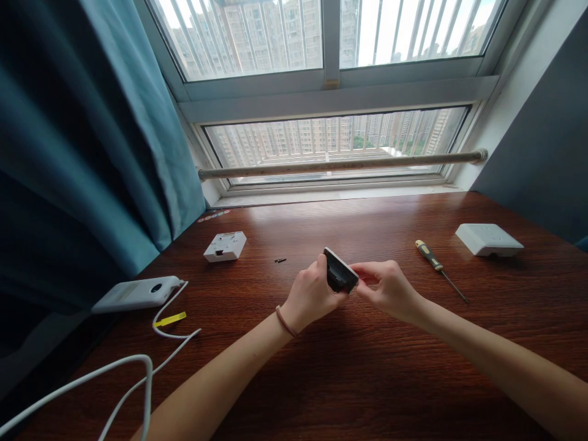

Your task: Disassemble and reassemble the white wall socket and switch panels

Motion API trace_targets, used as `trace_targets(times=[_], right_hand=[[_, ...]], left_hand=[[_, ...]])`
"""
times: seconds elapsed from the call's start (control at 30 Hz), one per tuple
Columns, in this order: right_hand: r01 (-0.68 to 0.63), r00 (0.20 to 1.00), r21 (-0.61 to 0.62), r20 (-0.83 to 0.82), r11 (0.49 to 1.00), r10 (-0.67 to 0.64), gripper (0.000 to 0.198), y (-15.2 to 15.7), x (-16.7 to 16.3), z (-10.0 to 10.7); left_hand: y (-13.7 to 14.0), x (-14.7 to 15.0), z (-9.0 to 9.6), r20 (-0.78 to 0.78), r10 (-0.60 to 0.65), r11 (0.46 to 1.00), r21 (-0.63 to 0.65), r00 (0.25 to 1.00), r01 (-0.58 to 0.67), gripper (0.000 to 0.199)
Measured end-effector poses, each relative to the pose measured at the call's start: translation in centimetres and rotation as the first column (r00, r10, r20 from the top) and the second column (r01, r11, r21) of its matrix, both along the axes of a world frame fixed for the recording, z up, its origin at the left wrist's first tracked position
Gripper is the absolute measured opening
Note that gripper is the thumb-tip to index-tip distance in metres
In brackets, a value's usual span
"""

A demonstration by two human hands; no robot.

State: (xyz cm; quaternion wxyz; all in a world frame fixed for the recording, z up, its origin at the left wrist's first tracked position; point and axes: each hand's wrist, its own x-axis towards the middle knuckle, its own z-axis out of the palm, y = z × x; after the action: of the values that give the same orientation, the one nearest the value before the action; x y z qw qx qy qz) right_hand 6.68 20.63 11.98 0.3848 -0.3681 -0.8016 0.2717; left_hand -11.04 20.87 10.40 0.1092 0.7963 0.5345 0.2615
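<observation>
My left hand (312,288) is wrapped around a small square panel with a black back and a thin white front plate (339,273), held tilted above the table. At the panel's right edge, the thumb and forefinger of my right hand (383,283) are closed together on its corner. Whether a smaller part is pinched there too is hidden. Beyond my left hand, a few small screws (280,261) lie on the wood. A screwdriver (432,257) with a dark and cream handle lies to the right of my right hand, its shaft pointing toward me.
On the brown wooden table (349,380), a white box-like housing (225,246) sits at the left and another white housing (489,239) at the far right. A white device (138,294) with a yellow-tagged white cable (149,367) occupies the near left. Behind are a curtain (114,141) and window.
</observation>
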Motion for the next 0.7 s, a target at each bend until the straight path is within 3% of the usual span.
trace_targets(times=[0.2, 0.47, 0.6, 0.7], right_hand=[[0.093, 0.994, 0.13, 0.038, 0.987, -0.098, 0.024, -0.7, -0.1, -0.5], [0.092, 0.996, 0.224, 0.0, 0.97, -0.094, 0.023, -1.0, -0.2, -0.7], [0.083, 0.996, 0.36, -0.02, 0.929, -0.081, 0.03, -1.3, -0.5, -0.7], [-0.001, 1.0, 0.394, 0.014, 0.919, -0.005, 0.03, -1.1, -0.4, -0.4]], left_hand=[[-0.2, 0.0, -0.3, -0.01, -0.02, 1.0, 0.024, 1.0, 0.02, 0.041], [-0.1, -0.1, -1.1, 0.045, -0.032, 0.998, 0.059, 0.998, 0.029, 0.046], [0.6, -0.5, -1.4, 0.277, -0.064, 0.998, 0.015, 0.959, 0.062, 0.043], [1.1, -0.8, -1.3, 0.6, -0.11, 0.97, -0.108, 0.792, 0.216, 0.051]])
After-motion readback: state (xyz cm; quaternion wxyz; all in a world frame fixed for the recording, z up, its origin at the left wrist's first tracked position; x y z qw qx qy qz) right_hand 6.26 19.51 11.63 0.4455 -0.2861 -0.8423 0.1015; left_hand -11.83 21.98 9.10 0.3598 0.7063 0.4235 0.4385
